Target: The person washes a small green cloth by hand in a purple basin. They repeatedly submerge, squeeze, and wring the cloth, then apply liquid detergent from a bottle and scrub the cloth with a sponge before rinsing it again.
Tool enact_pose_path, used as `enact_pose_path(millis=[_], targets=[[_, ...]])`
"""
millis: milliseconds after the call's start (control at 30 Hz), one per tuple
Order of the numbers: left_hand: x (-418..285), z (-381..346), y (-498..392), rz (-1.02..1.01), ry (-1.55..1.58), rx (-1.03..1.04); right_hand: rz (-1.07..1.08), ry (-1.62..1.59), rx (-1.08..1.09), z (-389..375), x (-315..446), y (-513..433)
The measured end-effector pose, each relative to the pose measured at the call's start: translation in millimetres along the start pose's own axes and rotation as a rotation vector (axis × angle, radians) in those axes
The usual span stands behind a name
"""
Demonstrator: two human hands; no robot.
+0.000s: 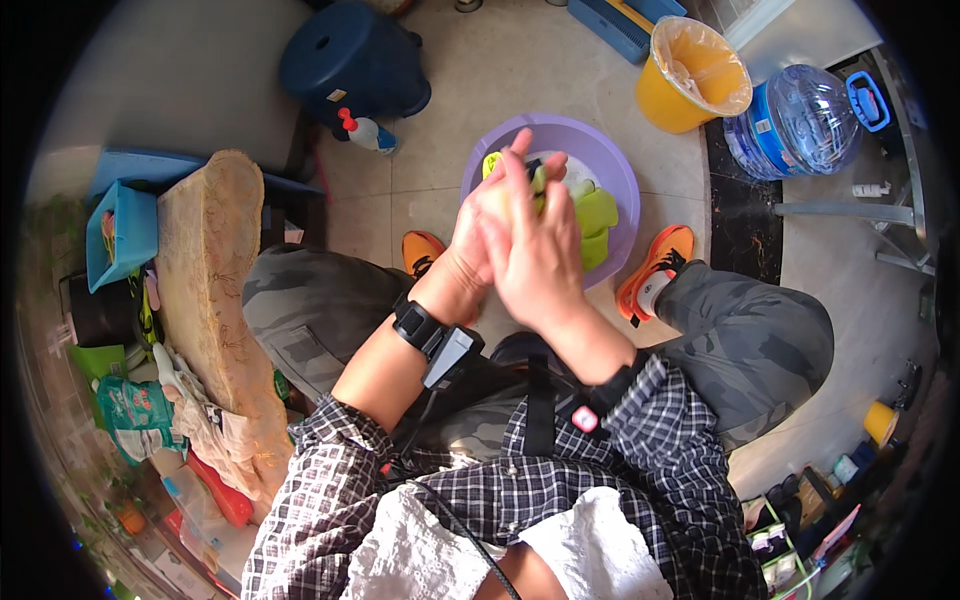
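A round purple plastic basin (626, 172) stands on the tiled floor between my feet. Lime-green cloth (598, 225) lies in it with whitish suds (576, 171) and some dark and yellow fabric. My left hand (476, 232) and my right hand (541, 255) are pressed together above the basin, palms overlapping and fingers stretched forward. Something yellowish shows between or behind the fingers; whether it is held cannot be told. The hands hide the middle of the basin.
Ahead on the left are a dark blue plastic stool (360, 60) and a bottle with a red cap (367, 135). A yellow lined bin (675, 82) and a large water bottle (810, 124) stand ahead on the right. A cloth-covered surface (217, 300) is at the left.
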State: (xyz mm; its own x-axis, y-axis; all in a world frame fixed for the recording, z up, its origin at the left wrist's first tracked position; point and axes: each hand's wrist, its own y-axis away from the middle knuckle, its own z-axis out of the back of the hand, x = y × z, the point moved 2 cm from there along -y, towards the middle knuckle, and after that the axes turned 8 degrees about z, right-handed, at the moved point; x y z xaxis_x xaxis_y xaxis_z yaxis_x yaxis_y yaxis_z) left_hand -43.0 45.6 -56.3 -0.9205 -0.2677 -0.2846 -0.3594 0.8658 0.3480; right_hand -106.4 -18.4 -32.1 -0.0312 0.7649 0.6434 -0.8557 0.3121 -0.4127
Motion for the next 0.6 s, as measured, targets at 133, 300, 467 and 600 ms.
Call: enact_pose_path(millis=[133, 300, 467, 600], targets=[[-0.7, 0.1, 0.7, 0.097, 0.016, -0.144, -0.333, 0.015, -0.088, -6.3, -59.7, -10.1], [-28.0, -13.2, 1.9, 0.005, 0.008, 0.077, -0.503, -1.668, -0.216, 19.7, -113.7, -17.1], [-52.8, -21.1, -0.7, -0.034, -0.122, 0.007, -0.518, -1.98, -0.179, 52.8, -82.3, -28.1], [-36.0, -24.0, 0.4, 0.001, -0.509, -0.056, -0.614, -1.822, -0.118, 58.4, -65.8, -34.2]])
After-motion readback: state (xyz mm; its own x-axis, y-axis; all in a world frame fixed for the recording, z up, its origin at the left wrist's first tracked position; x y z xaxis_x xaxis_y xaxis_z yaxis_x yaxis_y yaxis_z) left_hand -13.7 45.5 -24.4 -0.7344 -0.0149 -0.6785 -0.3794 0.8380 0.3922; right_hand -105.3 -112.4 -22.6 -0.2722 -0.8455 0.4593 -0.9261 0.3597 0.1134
